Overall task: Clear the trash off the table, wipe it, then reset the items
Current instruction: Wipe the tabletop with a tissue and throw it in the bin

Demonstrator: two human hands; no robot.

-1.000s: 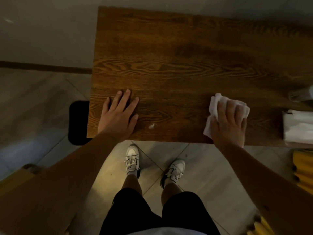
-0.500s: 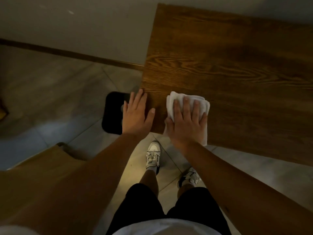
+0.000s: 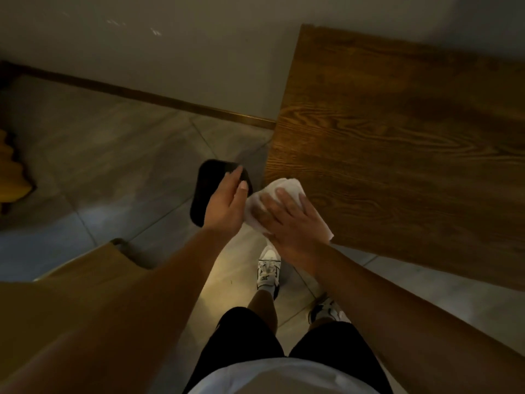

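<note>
Dark brown wood with a strong grain makes up the bench (image 3: 397,155), and only its near left corner shows; the rest runs off the right and top edges. At that corner lies a white cloth (image 3: 287,189), folded or bunched, partly on the wood and partly hanging past the edge. The right hand (image 3: 289,220) lies flat on top of it, fingers spread and pressing down, so much of the cloth is covered and its full shape is hard to tell. The left hand (image 3: 227,206) sits just off the bench edge, beside the cloth, palm turned toward it with fingers loosely cupped and the thumb up; whether it touches the cloth or has anything in it I cannot tell, since the palm faces away.

Behind the left hand, down on the grey tiled floor (image 3: 113,166), stands a black bin (image 3: 210,189), its opening so dark that nothing inside can be made out. The room is dim. A tan wooden shape (image 3: 85,265), maybe a seat, is cut off at the lower left. Below, 2 white sneakers (image 3: 268,270) and black shorts (image 3: 247,336) show, the right shoe partly hidden by the forearm.
</note>
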